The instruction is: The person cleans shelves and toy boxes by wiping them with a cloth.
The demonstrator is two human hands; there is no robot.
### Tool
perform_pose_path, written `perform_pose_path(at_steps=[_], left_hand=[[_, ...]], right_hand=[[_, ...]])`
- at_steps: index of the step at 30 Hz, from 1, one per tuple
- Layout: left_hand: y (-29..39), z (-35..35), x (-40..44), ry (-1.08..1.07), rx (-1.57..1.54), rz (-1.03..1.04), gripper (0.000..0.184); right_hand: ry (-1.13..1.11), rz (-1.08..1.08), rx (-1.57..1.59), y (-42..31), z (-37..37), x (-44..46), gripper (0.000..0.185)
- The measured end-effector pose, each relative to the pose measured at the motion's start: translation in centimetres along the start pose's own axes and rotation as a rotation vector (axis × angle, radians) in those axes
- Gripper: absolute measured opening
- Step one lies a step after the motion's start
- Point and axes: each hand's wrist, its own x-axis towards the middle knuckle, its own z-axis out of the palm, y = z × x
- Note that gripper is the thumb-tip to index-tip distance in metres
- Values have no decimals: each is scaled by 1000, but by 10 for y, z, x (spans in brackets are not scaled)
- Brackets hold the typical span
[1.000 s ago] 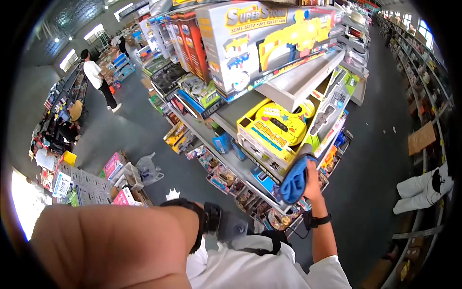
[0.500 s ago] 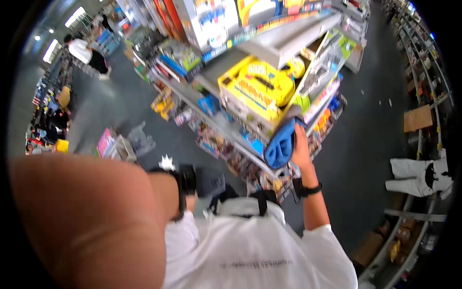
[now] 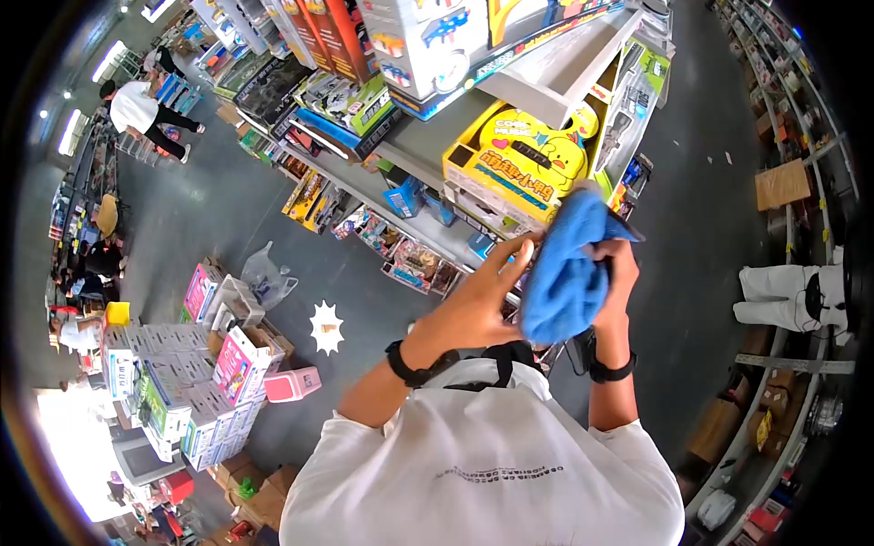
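A folded blue cloth [image 3: 566,282] is held up in front of my chest, over the near corner of the shelf unit. My right hand [image 3: 619,273] grips its right side, with the thumb pressed into the fabric. On its left side is my left hand [image 3: 492,296], fingers curved and apart, the fingertips at the cloth's edge; whether they press on it is hard to make out. Just beyond the cloth sits a yellow box [image 3: 519,159] with a duck picture, beside a long grey-green box [image 3: 635,100] that leans at a tilt.
Large toy boxes [image 3: 437,45] and an empty-looking grey tray [image 3: 555,77] stand on the shelf unit. Stacked cartons [image 3: 196,391], a pink bin [image 3: 293,384] and a plastic bag [image 3: 267,278] are at left. A person [image 3: 141,114] is farther back. Shelving [image 3: 792,364] runs along the right.
My left arm has come down from close to the camera and its hand has moved to the cloth. The cloth has risen off the box corner toward me, in my right hand.
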Motion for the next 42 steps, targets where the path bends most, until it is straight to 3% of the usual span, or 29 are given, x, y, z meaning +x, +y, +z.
perform_pose_path(at_steps=[1,3,5,6,9,12,14,18,24,26,28,32,33,35,37,38,39,40,42], left_hand=[[-3,-2,-1,41,-16,38,101],[-22,-13,12,138,20,37,96],[-27,-39,20,298,106,50,71],[-37,-52,21,373,112,34,50],[-74,-72,28,595,188,1,45],[-83,-55,28,341,319,-9,49],[-88,-34,17,65,605,-95,65],[-127,-39,3,29,863,2,66],[-144,-119,31,197,626,-111,70],[-143,-116,32,138,517,-85,68],[-129,-98,25,208,552,-21,61],[-123,-67,-2,-96,445,109,48],[-118,-72,-8,-127,547,109,47],[-169,-76,-34,-69,618,67,36],[-224,-100,-59,-317,601,-298,25],[-229,-125,-62,-398,568,-314,21],[-233,-142,-76,-271,515,-298,18],[-218,-168,-71,-364,480,-446,30],[-233,-203,-84,-236,313,-318,32]], right_hand=[[-140,-44,-99,-24,1,18,29],[-350,-55,-186,-49,24,44,36],[-357,-125,-342,-51,52,48,45],[-364,-137,-379,-49,64,48,48],[-273,-97,-435,-49,73,52,57],[-334,86,-543,-19,65,38,58],[-391,78,-588,-7,60,30,59],[-299,114,-508,-4,68,25,57],[-274,155,-591,-15,76,27,55],[-252,195,-433,-16,73,27,54],[-245,193,-423,-14,74,28,54],[-242,225,-410,-12,78,23,56],[-263,214,-465,-12,78,24,55],[-298,274,-595,-7,78,16,53],[-253,321,-636,-12,87,18,52],[-294,405,-679,-16,88,17,50],[-265,390,-676,-21,89,21,50],[-248,430,-691,-28,91,24,49],[-238,480,-699,-40,102,18,48]])
